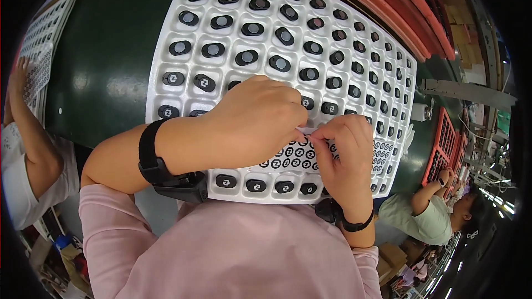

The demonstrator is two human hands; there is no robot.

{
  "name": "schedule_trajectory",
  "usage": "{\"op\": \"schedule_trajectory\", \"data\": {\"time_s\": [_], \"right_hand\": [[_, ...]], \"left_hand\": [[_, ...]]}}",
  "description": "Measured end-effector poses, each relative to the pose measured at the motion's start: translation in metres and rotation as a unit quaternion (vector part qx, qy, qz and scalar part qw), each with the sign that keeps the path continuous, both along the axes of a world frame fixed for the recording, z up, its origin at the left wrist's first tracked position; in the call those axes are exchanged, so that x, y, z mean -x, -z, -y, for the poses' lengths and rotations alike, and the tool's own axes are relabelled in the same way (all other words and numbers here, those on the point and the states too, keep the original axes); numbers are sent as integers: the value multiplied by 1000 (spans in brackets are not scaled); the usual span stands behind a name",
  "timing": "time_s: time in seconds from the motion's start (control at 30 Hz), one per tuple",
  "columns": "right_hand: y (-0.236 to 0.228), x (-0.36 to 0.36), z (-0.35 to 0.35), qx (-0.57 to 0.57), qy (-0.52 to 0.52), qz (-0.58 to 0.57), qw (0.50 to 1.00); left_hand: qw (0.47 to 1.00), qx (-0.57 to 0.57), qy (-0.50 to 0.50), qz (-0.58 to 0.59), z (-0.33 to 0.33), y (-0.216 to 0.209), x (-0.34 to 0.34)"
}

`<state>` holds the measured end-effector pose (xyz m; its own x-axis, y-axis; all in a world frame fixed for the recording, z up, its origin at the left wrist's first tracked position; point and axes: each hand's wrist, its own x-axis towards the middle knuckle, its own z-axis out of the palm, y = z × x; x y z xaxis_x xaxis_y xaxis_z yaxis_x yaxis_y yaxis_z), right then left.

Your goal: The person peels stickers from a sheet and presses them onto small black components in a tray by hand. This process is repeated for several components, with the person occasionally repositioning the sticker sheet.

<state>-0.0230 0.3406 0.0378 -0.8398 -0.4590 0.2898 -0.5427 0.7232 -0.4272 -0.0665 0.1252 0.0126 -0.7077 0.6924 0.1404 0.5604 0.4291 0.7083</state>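
A large white moulded tray (160,61) lies in front of me, its cells holding several small black oval parts (252,29). Most far parts show a plain grey or reddish disc; near ones, such as a black part (255,186), carry a round black label with a white mark. Across the near cells lies a sheet of round labels (292,158). My left hand (257,119) reaches over the tray, fingertips pinched at the sheet's upper edge. Close against them, my right hand (349,144) pinches the same edge. Whether a loose label is between the fingertips is hidden.
Red trays (382,0) are stacked beyond the white tray, with another red tray (438,147) at right. The dark green table (100,72) extends left, where a co-worker's arm (27,116) rests by another white tray. Another person (426,216) sits at right.
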Motion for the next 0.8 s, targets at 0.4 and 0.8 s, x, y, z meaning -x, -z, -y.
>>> {"op": "schedule_trajectory", "data": {"time_s": [0.4,0.8], "right_hand": [[-50,-22,-68,71,55,124,988],[-27,39,-174,-35,44,114,992]], "left_hand": [[1000,3,-12,-27,0,-13,-3],[986,100,97,-94,-44,-65,12]]}}
